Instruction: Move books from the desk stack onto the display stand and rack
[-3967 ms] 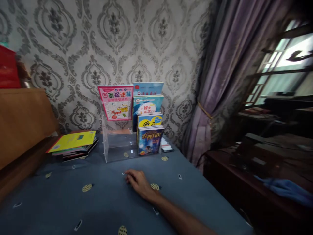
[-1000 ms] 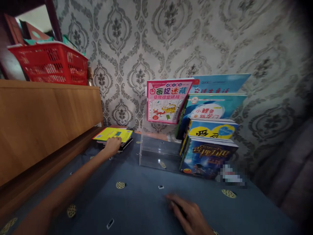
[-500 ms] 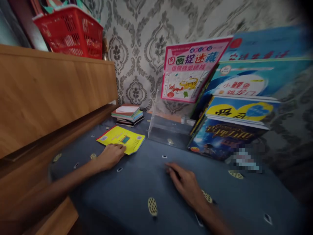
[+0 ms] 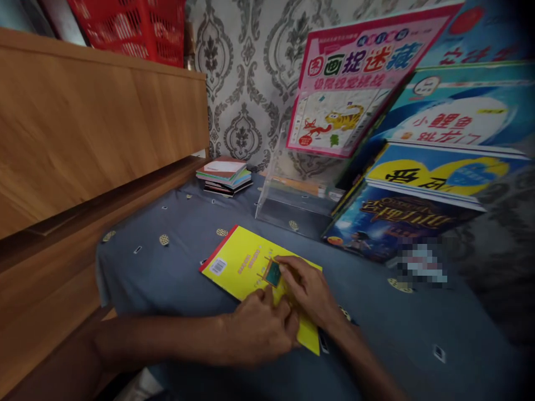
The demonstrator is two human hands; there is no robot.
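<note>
A yellow booklet [image 4: 238, 253] with a red spine strip, a barcode and a small green chalkboard picture lies at a slant on the dark cloth. My left hand [image 4: 261, 326] is closed at its near edge, with curled fingers over the cover. Resting on the cover from the right is my right hand [image 4: 311, 287], its fingers stretched out and the tips beside the chalkboard picture. The two hands partly hide the booklet's near right part.
A clear acrylic stand [image 4: 288, 214] is behind the booklet, beside a pink picture book [image 4: 346, 94] and a tiered row of books, including a dark blue one [image 4: 397, 228]. Back left are a book stack [image 4: 225, 177], a wooden cabinet [image 4: 104, 117] and a red basket [image 4: 137, 30].
My left hand has brought the yellow booklet from the left toward me and to the right. My right hand, earlier over bare cloth, now touches its cover. The view has shifted down.
</note>
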